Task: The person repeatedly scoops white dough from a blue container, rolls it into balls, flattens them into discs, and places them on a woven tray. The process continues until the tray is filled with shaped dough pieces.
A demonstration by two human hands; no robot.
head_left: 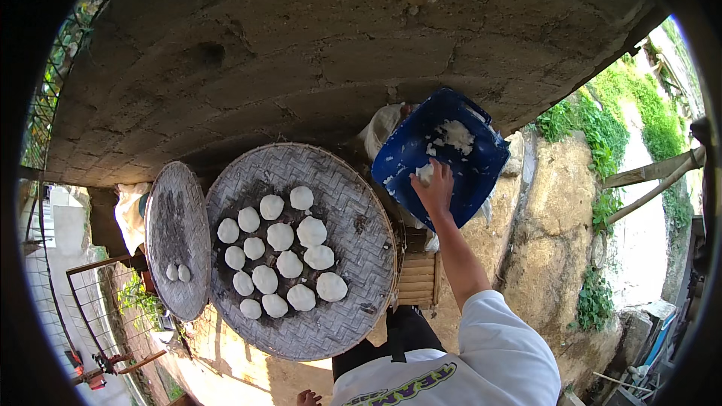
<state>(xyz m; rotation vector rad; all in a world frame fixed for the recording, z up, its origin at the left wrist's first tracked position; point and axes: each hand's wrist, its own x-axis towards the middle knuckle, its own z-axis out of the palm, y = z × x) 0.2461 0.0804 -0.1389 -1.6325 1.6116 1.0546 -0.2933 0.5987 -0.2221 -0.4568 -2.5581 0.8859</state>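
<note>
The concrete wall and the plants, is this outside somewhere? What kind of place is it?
Probably an outdoor yard used for making food. There is a rough concrete wall, green plants on a rocky bank, and white dough balls laid out on a woven bamboo tray.

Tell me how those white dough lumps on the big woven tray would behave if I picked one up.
The white lumps look soft and moist, so probably squashy and a bit sticky rather than stiff. Their rounded tops but settled bases suggest they would not roll on the big woven tray. Smears in the blue tub hint they leave residue.
</note>
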